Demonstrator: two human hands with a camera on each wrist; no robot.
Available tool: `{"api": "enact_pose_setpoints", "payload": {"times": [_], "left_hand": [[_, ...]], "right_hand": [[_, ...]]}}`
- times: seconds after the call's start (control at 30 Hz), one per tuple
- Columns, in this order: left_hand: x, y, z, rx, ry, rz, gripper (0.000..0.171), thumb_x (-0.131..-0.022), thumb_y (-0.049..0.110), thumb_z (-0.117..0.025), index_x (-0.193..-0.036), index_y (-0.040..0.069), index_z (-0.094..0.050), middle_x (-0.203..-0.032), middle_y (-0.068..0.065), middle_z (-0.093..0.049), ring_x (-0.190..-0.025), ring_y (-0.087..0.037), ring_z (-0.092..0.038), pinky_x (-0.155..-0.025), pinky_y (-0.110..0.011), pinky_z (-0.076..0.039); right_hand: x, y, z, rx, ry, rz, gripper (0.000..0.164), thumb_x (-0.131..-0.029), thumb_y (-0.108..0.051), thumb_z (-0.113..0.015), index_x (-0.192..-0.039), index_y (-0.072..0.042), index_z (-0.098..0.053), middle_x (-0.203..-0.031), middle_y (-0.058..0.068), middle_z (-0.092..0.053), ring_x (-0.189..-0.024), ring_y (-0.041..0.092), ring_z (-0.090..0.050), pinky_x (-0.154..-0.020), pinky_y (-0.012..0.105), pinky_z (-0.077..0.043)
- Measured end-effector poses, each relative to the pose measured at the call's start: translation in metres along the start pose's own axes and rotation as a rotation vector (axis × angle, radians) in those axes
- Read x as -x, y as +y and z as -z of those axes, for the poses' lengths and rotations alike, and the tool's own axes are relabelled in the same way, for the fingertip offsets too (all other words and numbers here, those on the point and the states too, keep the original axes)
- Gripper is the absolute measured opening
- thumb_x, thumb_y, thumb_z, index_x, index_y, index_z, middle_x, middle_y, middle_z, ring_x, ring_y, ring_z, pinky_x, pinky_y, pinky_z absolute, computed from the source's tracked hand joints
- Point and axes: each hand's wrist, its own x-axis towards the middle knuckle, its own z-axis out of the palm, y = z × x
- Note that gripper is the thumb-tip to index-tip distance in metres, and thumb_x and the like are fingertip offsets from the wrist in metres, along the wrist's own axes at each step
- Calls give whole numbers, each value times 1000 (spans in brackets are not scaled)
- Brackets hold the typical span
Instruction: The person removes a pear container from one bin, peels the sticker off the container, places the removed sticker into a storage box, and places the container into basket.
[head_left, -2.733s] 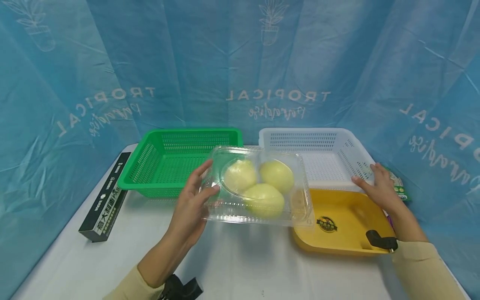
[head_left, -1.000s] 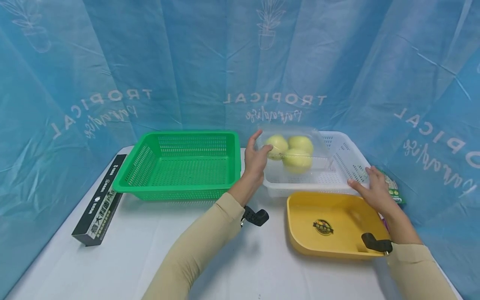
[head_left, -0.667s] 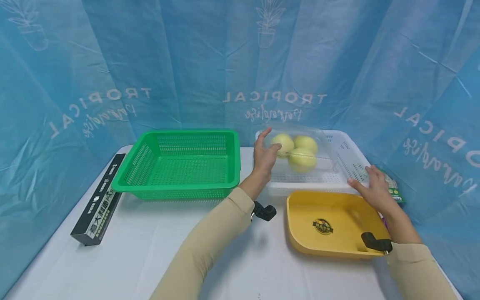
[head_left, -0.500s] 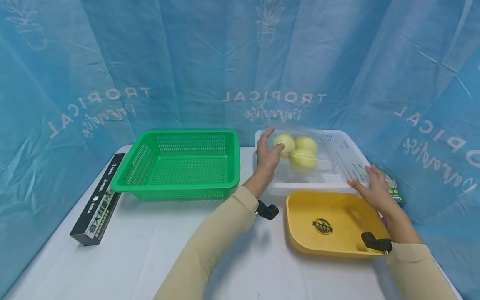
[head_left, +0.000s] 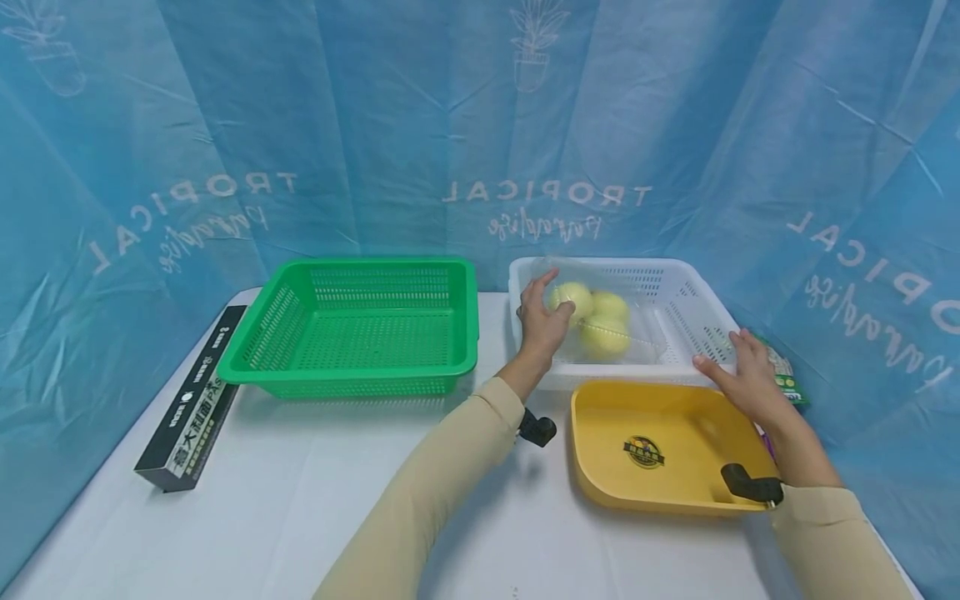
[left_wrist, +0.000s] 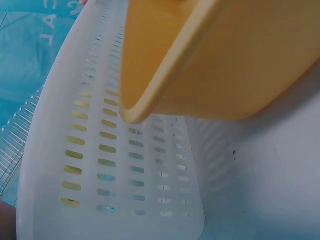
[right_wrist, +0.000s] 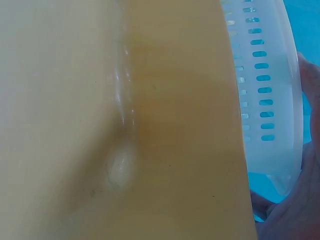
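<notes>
My left hand (head_left: 543, 323) grips the left end of a clear plastic clamshell box (head_left: 647, 348), thumb on the near side. Inside it are three round, pale yellow-green fruits (head_left: 604, 335). The box sits tilted within the left half of the white slotted basket (head_left: 678, 304); whether it touches the bottom I cannot tell. At the basket's right front corner, my right hand (head_left: 752, 383) holds the rim, thumb over the inner side. In the left wrist view, the ridged box edge (left_wrist: 16, 137) shows beyond the basket wall (left_wrist: 47, 175), and yellow appears through its slots.
Directly in front of the white basket stands a yellow tub (head_left: 675, 479). A green basket (head_left: 352, 387) stands to the left, beside a long black box (head_left: 197, 408). Behind my right hand lies a green packet (head_left: 787, 375). A blue curtain (head_left: 420, 125) closes off the back.
My left hand has carried the clamshell box from above the table's middle, rightward and back, then down into the white basket. The right hand stays on the basket's rim.
</notes>
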Motion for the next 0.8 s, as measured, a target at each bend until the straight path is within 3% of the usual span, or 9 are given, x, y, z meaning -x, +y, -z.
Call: {"api": "enact_pose_setpoints", "payload": {"times": [0.37,0.67,0.8], "left_hand": [[-2,-2,-3,-51,0,22,59,-83,8,-55,-138,28,-45,-152,-2,-26,-134,-26,-27,-100,-43,-38],[-1,0,-3,-142,-54,64,64,-81,10,-57,-139,31,-40,-152,-4,-23,-129,-27,-32,-78,-33,-42],[-1,0,-3,-195,-86,102,66,-82,10,-59,-141,31,-37,-152,-6,-24,-133,-30,-31,-78,-34,-44]], "right_hand": [[1,-1,-1,7,-3,-27,97,-91,-56,-47,-148,4,2,-153,30,16,-132,63,0,-93,81,-11],[1,-1,0,-1,-7,-36,97,-91,-55,-48,-149,3,4,-153,30,17,-133,62,2,-94,81,-10],[1,-1,0,-5,-8,-28,96,-92,-55,-47,-148,4,3,-152,30,17,-132,62,2,-94,81,-9]]}}
